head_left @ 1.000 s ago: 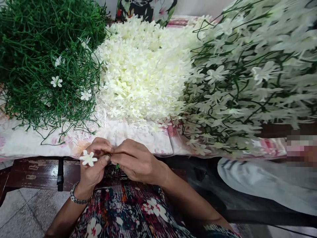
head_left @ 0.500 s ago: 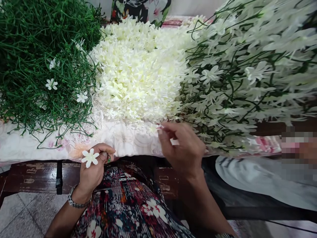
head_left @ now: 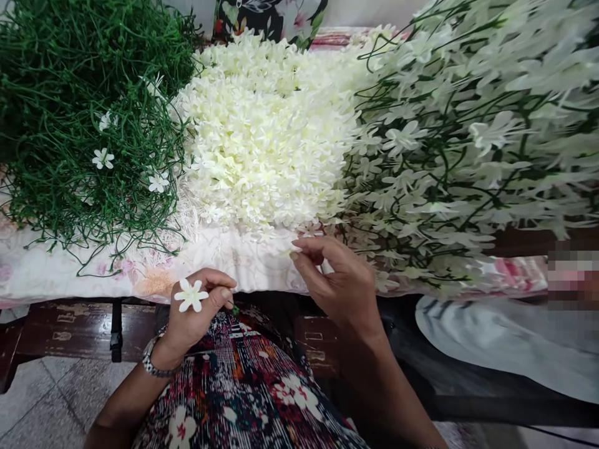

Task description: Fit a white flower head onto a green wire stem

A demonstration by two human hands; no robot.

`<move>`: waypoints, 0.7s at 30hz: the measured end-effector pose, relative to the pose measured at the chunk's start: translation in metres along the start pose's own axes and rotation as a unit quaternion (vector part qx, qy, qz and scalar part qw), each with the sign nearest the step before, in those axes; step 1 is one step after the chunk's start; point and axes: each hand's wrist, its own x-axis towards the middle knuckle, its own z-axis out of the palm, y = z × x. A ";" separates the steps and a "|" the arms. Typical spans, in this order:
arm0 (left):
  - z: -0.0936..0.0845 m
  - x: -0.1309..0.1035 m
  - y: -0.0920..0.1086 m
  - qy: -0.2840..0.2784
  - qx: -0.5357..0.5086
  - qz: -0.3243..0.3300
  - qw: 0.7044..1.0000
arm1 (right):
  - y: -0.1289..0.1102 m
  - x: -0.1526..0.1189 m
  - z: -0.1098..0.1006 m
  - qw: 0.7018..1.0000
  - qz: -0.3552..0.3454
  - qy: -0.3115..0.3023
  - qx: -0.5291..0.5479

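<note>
My left hand (head_left: 201, 308) is closed on a green artificial flower stem (head_left: 235, 309), whose tip pokes out past the thumb and fingertips. A white artificial flower (head_left: 191, 295) with several petals rests against the back of that hand, apparently on the same stem. My right hand (head_left: 334, 280) pinches thumb and forefinger together over the front edge of the table. Something small and pale may sit between those fingertips, too small to make out. Just beyond lies a heap of loose cream-white blossoms (head_left: 266, 137).
A tangled pile of green plastic stems (head_left: 84, 112) lies at the left, with a few white flowers on it. At the right are many assembled white flowers on stems (head_left: 421, 156). A floral cloth (head_left: 253, 262) covers the table. Another person's pale clothing (head_left: 505, 343) shows at the right.
My left hand has moved right with the flower, towards the right hand. The right hand has drawn slightly left and down, away from the blossom heap, its fingers still pinched.
</note>
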 end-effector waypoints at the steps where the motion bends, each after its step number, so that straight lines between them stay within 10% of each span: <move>1: 0.001 0.001 0.001 -0.002 0.011 0.010 1.000 | -0.006 0.000 -0.002 1.000 0.001 -0.008 0.028; 7: 0.006 0.003 0.007 -0.045 0.040 0.023 0.998 | -0.043 0.000 0.005 0.978 -0.078 -0.094 0.169; 12: -0.005 -0.005 0.006 0.046 0.095 0.058 0.993 | -0.054 0.004 0.020 0.958 -0.139 -0.149 0.203; 21: -0.020 -0.007 0.002 0.169 0.009 0.021 0.985 | -0.041 0.040 0.040 0.937 -0.294 -0.165 -0.093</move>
